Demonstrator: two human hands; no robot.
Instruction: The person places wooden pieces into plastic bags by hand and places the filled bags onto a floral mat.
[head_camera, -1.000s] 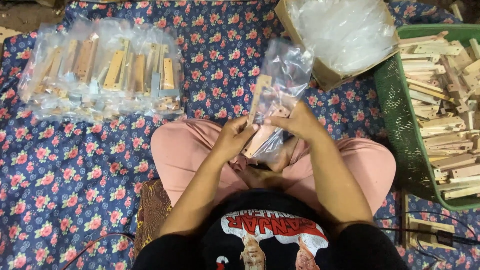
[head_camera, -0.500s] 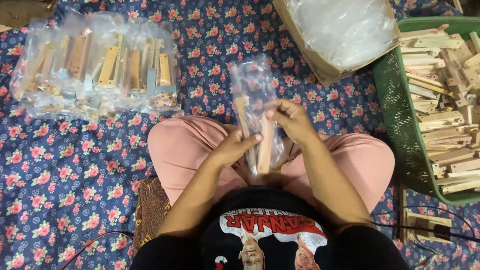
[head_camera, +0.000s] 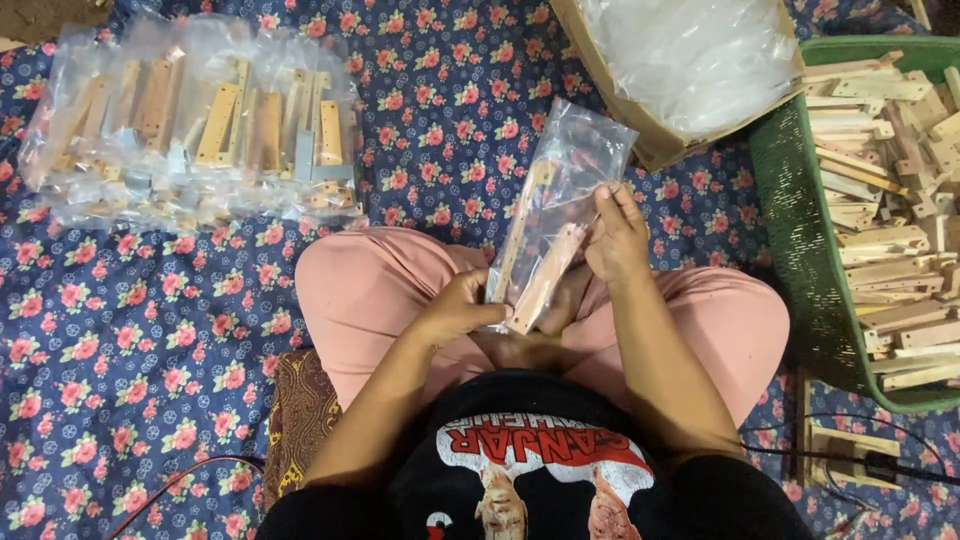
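Note:
I sit cross-legged in pink trousers on a blue flowered cloth. Both hands hold one clear plastic bag (head_camera: 572, 172) with long wooden pieces (head_camera: 540, 275) inside it, over my lap. My left hand (head_camera: 458, 310) grips the bag's lower end. My right hand (head_camera: 615, 235) pinches its right side, higher up. The bag leans up and to the right, its open top loose above the wood.
A row of filled clear bags with wooden pieces (head_camera: 200, 130) lies at the upper left. A cardboard box of empty plastic bags (head_camera: 690, 60) stands at the top. A green basket (head_camera: 800, 240) full of loose wooden pieces (head_camera: 890, 200) is on the right.
The bag has swung from leaning left to upright to leaning right. My left hand has slid to its lower end; my right hand has shifted up along its side.

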